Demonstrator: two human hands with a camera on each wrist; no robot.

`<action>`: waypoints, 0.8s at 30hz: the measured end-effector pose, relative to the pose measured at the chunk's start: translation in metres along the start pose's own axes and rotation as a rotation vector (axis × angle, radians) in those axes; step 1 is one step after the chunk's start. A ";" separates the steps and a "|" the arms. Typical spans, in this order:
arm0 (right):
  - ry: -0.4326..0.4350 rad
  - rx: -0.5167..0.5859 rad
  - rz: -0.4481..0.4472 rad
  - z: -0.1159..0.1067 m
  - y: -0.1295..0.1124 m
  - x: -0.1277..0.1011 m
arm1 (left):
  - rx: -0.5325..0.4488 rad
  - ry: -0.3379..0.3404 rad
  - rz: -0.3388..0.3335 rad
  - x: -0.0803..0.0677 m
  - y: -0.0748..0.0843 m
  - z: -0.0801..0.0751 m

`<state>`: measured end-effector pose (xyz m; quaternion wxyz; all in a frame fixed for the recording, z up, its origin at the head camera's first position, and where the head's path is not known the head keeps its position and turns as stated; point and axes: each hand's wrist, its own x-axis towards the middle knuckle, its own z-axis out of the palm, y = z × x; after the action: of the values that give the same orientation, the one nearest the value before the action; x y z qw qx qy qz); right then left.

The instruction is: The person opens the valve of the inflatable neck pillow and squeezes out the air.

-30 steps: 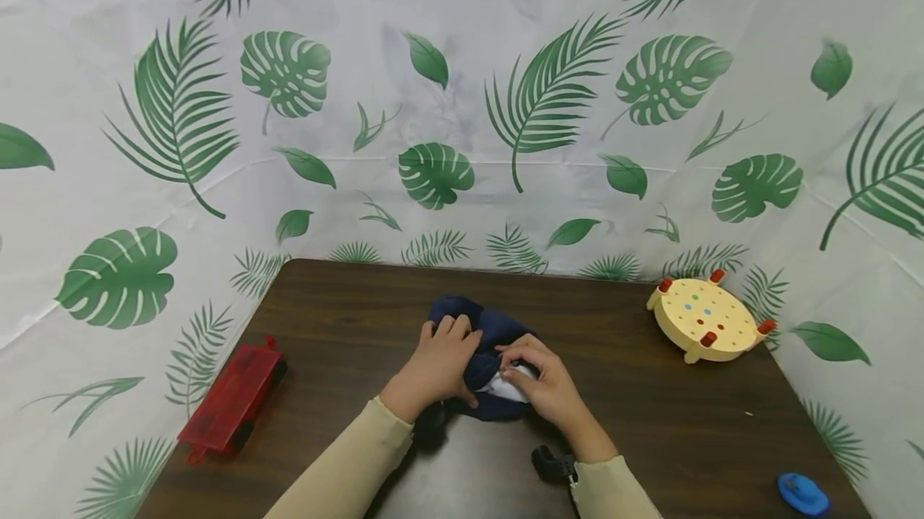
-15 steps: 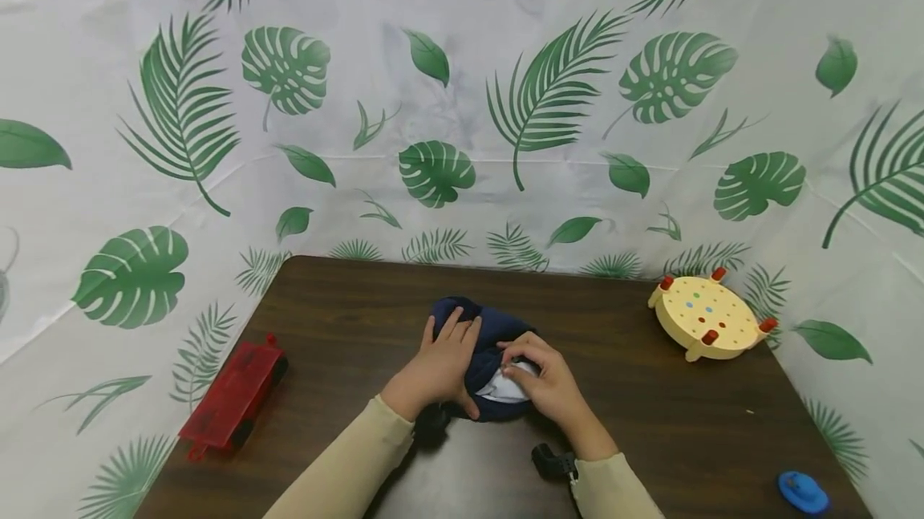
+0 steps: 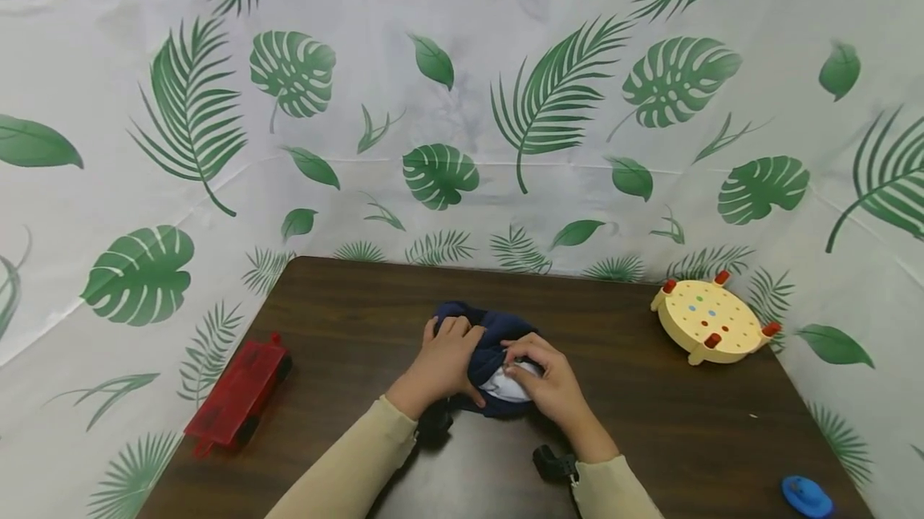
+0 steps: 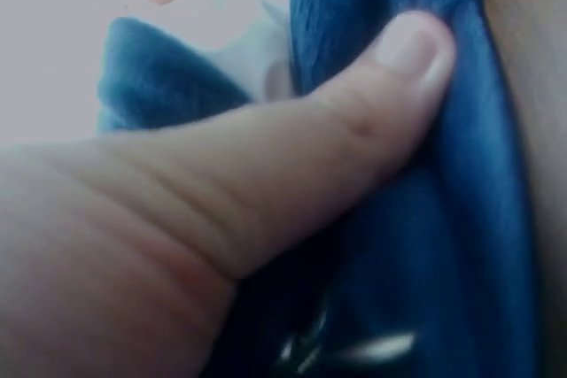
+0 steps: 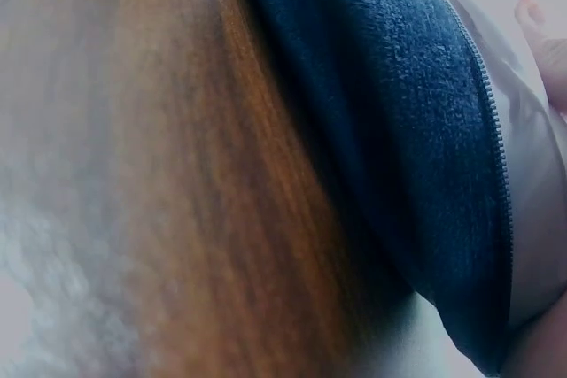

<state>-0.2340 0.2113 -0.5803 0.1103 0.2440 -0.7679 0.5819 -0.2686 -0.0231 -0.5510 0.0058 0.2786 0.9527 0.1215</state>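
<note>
A navy zippered cloth pillow (image 3: 491, 331) lies bunched on the table, its open zip showing white material (image 3: 508, 387) inside. My left hand (image 3: 446, 358) grips its left part, fingers curled over the top and thumb at the near side. In the left wrist view that thumb (image 4: 381, 86) presses into the blue cloth (image 4: 461, 183). My right hand (image 3: 546, 383) is at the opening, thumb and forefinger bent together by the white material; what exactly they pinch is hidden. The right wrist view shows the zip teeth (image 5: 498, 143) along the navy cloth (image 5: 416, 112).
A red toy wagon (image 3: 241, 391) stands on the left of the brown table (image 3: 361, 302). Toward the back right lies a round yellow piece (image 3: 711, 320) with red-tipped pegs. A small blue object (image 3: 807, 496) is near the right edge. A leaf-patterned cloth (image 3: 440, 102) hangs behind.
My left fingers straightened a little over the pillow half a second ago and are bent again now. The right hand stays at the opening. The head view has shifted slightly.
</note>
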 end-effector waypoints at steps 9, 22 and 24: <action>-0.031 0.017 0.007 -0.001 0.003 0.000 | -0.058 0.005 0.012 0.001 -0.003 -0.002; -0.086 0.019 0.031 -0.003 0.002 -0.001 | -0.103 0.017 0.004 0.002 -0.004 -0.004; -0.091 0.013 0.032 -0.004 0.002 -0.001 | -0.098 0.017 -0.006 0.003 -0.004 -0.003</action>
<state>-0.2346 0.2156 -0.5816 0.0643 0.2588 -0.7720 0.5770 -0.2735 -0.0258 -0.5489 0.0118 0.2740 0.9465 0.1701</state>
